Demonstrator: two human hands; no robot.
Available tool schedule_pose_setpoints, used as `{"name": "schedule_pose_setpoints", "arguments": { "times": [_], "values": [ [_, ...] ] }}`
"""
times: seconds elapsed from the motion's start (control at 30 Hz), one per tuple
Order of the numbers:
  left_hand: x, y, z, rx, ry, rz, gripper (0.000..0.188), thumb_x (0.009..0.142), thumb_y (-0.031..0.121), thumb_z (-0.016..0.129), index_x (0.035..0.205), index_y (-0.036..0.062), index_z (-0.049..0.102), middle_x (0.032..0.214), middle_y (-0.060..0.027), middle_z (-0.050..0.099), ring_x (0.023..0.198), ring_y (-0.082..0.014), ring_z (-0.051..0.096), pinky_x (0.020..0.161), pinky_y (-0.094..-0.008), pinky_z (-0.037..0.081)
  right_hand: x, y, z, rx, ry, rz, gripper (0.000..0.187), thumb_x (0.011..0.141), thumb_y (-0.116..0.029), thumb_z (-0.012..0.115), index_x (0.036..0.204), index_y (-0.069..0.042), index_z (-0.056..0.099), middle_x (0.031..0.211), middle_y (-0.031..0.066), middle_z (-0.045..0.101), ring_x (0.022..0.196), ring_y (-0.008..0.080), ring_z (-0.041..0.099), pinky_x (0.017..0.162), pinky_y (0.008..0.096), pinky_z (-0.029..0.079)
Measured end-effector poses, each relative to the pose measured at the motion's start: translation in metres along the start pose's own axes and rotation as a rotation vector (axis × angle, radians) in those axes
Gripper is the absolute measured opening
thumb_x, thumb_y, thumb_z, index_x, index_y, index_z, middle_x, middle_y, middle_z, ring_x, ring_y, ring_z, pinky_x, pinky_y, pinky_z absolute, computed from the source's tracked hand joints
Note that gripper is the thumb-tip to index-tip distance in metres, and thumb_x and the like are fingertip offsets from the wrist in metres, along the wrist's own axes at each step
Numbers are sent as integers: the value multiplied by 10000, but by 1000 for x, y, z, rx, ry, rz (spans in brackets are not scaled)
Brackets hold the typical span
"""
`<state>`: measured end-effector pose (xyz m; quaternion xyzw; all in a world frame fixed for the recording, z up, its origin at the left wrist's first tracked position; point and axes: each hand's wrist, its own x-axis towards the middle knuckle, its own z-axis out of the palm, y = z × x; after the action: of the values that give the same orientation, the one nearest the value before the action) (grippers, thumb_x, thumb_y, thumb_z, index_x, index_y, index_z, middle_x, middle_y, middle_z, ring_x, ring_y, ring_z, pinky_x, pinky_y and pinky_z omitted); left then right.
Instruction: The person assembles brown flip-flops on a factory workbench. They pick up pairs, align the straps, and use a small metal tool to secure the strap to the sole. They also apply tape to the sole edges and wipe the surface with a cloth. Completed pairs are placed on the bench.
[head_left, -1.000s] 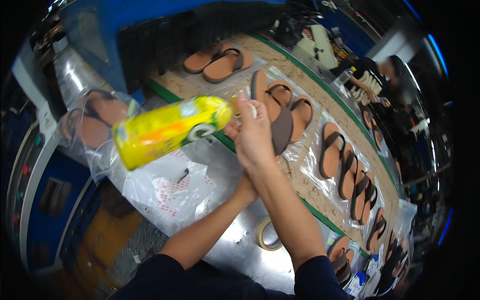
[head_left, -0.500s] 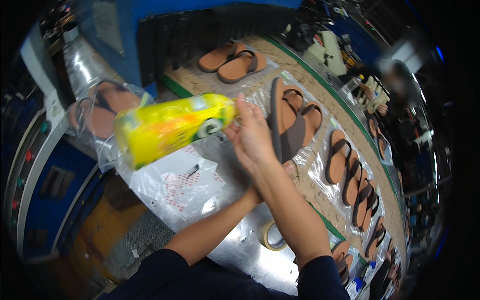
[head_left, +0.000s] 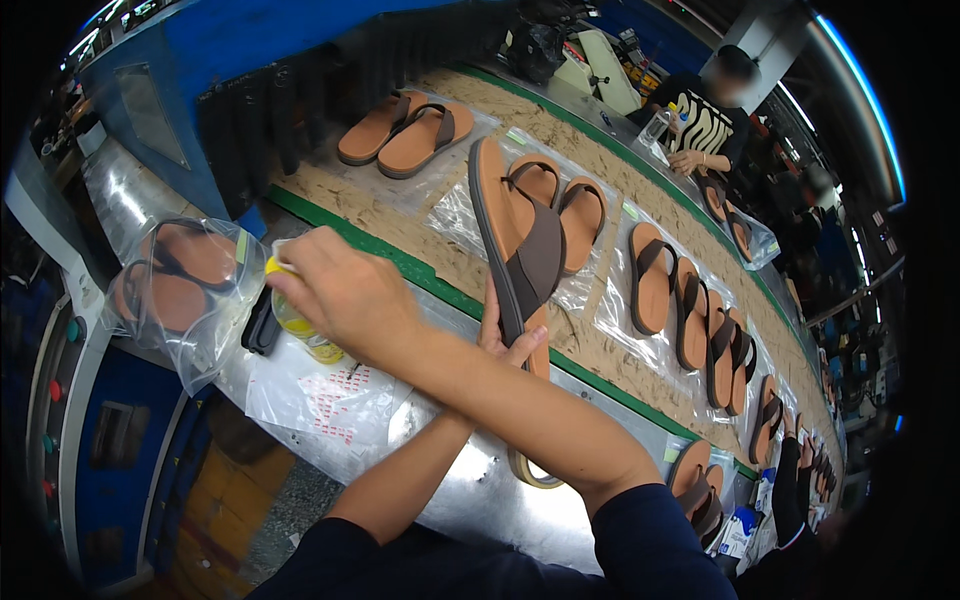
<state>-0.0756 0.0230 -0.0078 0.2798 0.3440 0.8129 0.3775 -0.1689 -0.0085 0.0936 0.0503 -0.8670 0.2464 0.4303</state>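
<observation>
A brown thong sandal with a wide dark strap (head_left: 535, 262) tilts upward in my left hand (head_left: 510, 335), whose fingers close around its lower end. Crossing over the left forearm, my right arm reaches left. My right hand (head_left: 345, 295) is closed around the upper part of a yellow-capped bottle (head_left: 293, 318), clear and yellow below the fingers. The bottle is upright at the metal table (head_left: 500, 515), beside a black object (head_left: 262, 322) I cannot make out. White sheets with red print (head_left: 325, 400) lie under plastic near its base.
Bagged sandals (head_left: 180, 280) lie at the left. A green-edged conveyor belt (head_left: 600, 340) carries several sandals on plastic bags. A tape roll (head_left: 535, 472) is partly behind my right forearm. Across the belt a person (head_left: 705, 120) handles a clear bottle. A blue machine (head_left: 220, 90) stands far left.
My right hand has moved left and down, turning the bottle from lying sideways in the air to upright at the table. The sandal stays in my left hand; the view has shifted.
</observation>
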Motion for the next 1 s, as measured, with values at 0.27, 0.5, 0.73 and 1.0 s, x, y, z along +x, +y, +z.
{"name": "schedule_pose_setpoints", "arguments": {
  "times": [0.27, 0.5, 0.73, 1.0],
  "values": [
    [-2, -7, -4, -127, 37, 47, 1000, 837, 34, 651, 1600, 94, 8, 1491, -133, 393, 1318, -200, 432, 1094, -319, 351, -25, -22, -26, -82, 84, 33, 114, 852, -121, 689, 931, -65, 628, 854, 78, 594, 775, 262, 645, 635, 351, 519],
    [4, -17, -10, 36, -15, 174, 1049, 874, 226, 746, 1583, 26, -2, 1505, -119, 374, 1304, -205, 449, 1078, -321, 375, -12, -25, -106, -26, 282, 305, 135, 887, -95, 716, 973, 8, 696, 909, 125, 683, 811, 220, 660, 720, 313, 513],
    [-16, -9, 7, 235, -13, 259, 1010, 892, 274, 744, 1579, 32, 44, 1561, -229, 287, 1389, -330, 398, 1123, -424, 348, -101, -38, -150, -258, 173, 634, 140, 891, -75, 708, 979, 34, 709, 864, 123, 652, 750, 209, 629, 686, 315, 484],
    [-31, -63, -18, 168, -30, 275, 648, 1052, 425, 392, 1568, 153, 109, 1363, -96, 399, 1199, -197, 456, 1041, -353, 388, -106, -34, -135, -290, 280, 518, 126, 901, -35, 681, 1008, 25, 711, 869, 109, 653, 763, 199, 626, 686, 302, 489]
  ]
}}
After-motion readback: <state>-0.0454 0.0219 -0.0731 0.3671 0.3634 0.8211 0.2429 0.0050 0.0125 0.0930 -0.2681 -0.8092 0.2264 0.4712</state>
